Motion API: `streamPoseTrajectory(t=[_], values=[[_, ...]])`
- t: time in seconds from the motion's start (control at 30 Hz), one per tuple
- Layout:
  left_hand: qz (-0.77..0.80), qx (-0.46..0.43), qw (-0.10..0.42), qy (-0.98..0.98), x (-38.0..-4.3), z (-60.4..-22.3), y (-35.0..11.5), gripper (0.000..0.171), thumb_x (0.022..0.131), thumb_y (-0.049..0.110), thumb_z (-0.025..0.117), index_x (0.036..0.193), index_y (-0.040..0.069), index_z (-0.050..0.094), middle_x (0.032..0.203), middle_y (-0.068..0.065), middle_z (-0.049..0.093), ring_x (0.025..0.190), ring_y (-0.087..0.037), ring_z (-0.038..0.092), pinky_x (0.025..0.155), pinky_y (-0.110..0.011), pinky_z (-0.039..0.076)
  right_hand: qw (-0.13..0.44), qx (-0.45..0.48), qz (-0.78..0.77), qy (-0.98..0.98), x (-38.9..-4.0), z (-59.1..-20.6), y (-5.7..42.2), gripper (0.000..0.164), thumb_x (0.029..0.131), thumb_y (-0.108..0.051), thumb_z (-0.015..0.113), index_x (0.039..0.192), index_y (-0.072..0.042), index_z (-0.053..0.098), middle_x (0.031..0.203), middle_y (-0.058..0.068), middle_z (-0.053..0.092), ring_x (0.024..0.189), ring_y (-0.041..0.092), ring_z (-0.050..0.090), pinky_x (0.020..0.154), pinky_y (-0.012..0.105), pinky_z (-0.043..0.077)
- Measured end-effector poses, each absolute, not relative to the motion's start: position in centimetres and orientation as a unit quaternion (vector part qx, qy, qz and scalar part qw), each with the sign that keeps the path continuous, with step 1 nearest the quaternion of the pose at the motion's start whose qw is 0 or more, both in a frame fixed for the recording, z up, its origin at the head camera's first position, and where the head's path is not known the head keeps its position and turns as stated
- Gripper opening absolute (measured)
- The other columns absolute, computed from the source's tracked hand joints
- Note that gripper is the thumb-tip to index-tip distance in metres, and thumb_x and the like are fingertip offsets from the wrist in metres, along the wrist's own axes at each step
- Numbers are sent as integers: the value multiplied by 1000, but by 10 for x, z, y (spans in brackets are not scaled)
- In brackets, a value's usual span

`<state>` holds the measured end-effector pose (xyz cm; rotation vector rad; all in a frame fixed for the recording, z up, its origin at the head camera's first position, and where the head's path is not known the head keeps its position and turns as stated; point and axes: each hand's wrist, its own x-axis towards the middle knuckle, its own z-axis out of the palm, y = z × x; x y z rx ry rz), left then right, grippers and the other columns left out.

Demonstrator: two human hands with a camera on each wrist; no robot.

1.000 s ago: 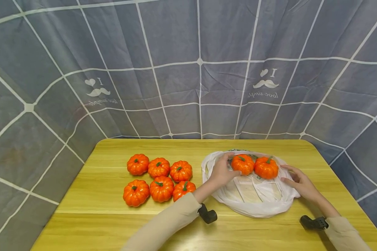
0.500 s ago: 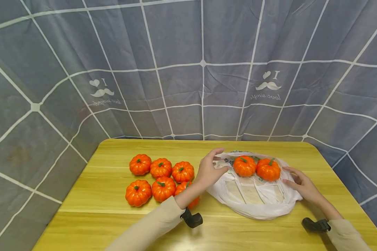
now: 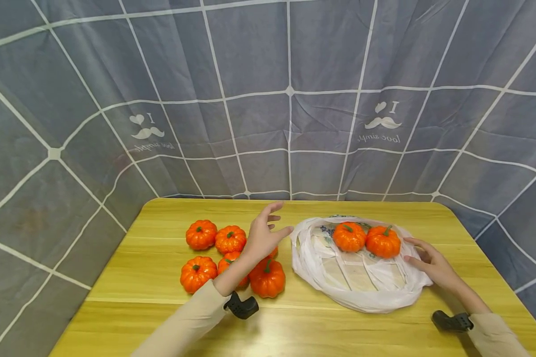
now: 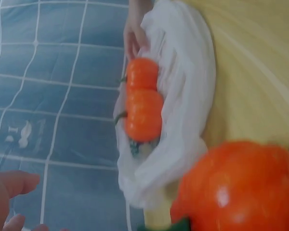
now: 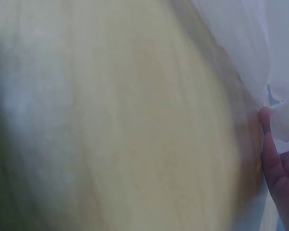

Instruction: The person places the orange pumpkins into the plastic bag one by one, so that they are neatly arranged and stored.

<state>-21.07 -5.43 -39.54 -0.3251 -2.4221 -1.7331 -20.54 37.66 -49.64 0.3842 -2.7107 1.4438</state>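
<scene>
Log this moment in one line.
Left hand: empty, near six loose pumpkins | Right hand: at edge of plastic bag | In bag: two pumpkins

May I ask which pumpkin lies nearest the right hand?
The rightmost pumpkin; its neighbour sits to its left, the six others left of the white bag.

Left hand [image 3: 260, 239] loosely spread, fingers [image 3: 271, 208] pointing forward and right, right hand [image 3: 437, 270] turned inward, beige-sleeved forearms [image 3: 189, 312] angled inward

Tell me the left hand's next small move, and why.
Probably lower the left hand toward the round, glossy orange front-row pumpkin nearest the white plastic bag: the hand is empty and close by, while two similar pumpkins lie within the bag's rim, with apparent room in front.
</scene>
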Motion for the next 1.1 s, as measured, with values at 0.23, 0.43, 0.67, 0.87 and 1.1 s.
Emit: streamPoseTrajectory(t=[0.23, 0.43, 0.67, 0.87, 1.1], values=[[-566, -86, 86, -815, -206, -391, -87, 59, 82, 10, 74, 136, 12, 50, 139, -9, 53, 117, -33, 56, 97, -52, 46, 17, 126, 469, -874, -206, -498, 377, 49, 94, -6, 58, 139, -2, 40, 111, -41, 40, 80, -8, 57, 59, 22, 54], [-555, -59, 72, -827, -202, -388, -122, 63, 84, 12, 72, 140, 12, 44, 143, -9, 48, 123, -35, 51, 100, -51, 43, 21, 123, 466, -876, -206, -498, 377, 48, 94, -6, 58, 139, -3, 42, 111, -41, 39, 81, -9, 56, 59, 22, 53], [-537, -51, 72, -839, -200, -388, -162, 64, 84, 13, 73, 141, 11, 42, 144, -10, 47, 123, -34, 49, 100, -51, 42, 24, 118, 458, -881, -205, -498, 378, 48, 94, -7, 59, 139, -5, 43, 108, -41, 41, 78, -7, 56, 58, 22, 52], [-515, -58, 70, -852, -200, -394, -194, 61, 85, 13, 72, 139, 7, 44, 139, -16, 51, 121, -37, 52, 99, -52, 44, 22, 116, 457, -882, -204, -497, 379, 49, 94, -7, 59, 139, -4, 42, 109, -42, 39, 78, -8, 56, 58, 22, 52], [-482, -48, 97, -869, -196, -403, -234, 58, 86, 15, 72, 138, 7, 47, 131, -18, 57, 115, -36, 54, 92, -44, 50, 34, 128, 455, -881, -205, -498, 377, 47, 93, -6, 59, 137, -2, 43, 108, -40, 43, 74, -5, 55, 56, 21, 50]])
